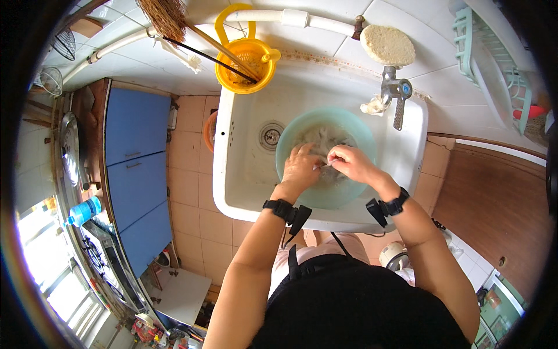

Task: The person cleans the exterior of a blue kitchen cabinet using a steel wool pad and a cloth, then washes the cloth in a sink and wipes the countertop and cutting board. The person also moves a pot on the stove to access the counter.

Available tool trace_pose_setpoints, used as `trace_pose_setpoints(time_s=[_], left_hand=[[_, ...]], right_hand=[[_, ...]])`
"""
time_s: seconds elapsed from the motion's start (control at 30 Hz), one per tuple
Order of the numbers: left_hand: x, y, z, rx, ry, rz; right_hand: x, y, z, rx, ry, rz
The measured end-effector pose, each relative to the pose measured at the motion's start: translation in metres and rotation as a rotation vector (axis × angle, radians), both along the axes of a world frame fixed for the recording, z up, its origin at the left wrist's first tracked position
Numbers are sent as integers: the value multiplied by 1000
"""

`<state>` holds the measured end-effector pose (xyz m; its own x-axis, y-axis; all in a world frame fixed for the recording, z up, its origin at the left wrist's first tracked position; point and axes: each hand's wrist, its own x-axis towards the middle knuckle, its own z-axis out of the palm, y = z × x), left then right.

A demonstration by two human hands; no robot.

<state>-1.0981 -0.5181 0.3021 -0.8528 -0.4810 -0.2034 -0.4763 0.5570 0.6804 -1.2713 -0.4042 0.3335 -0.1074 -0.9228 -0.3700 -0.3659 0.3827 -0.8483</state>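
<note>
A pale green plastic basin (285, 163) of cloudy water stands in the white ceramic sink (244, 187). Greyish, soft-looking pieces (324, 135) lie in the water; what they are cannot be made out. My left hand (301, 165) is low over the basin's left half, its fingers spread towards the water. Whether it grips anything is hidden. Close beside it, my right hand (352, 161) pinches a small pale piece (330, 163) between thumb and fingertips, at the basin's middle. Each wrist wears a black strap with a small device.
A metal tap (394, 89) with a lever handle rises behind the basin, a loofah slice (388, 45) above it. The yellow strainer (246, 83) at the sink's back left corner holds a stick and a brush handle. The drain (271, 136) lies left of the basin.
</note>
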Motion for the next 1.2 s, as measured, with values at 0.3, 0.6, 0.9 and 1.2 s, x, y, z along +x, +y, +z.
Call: trace_pose_setpoints(time_s=[0.3, 0.6, 0.9, 1.2], left_hand=[[-11, -6, 27, 1384, 636, 896], [-31, 19, -1, 1864, 502, 1066], [-35, 27, -6, 1703, 488, 1101], [-37, 24, 7, 1335, 627, 1077]], right_hand=[[5, -6, -62, -115, -392, -538], [71, -33, -10, -274, 155, -436], [82, -30, -34, -245, 232, -456], [86, -29, -34, -297, -96, -497]])
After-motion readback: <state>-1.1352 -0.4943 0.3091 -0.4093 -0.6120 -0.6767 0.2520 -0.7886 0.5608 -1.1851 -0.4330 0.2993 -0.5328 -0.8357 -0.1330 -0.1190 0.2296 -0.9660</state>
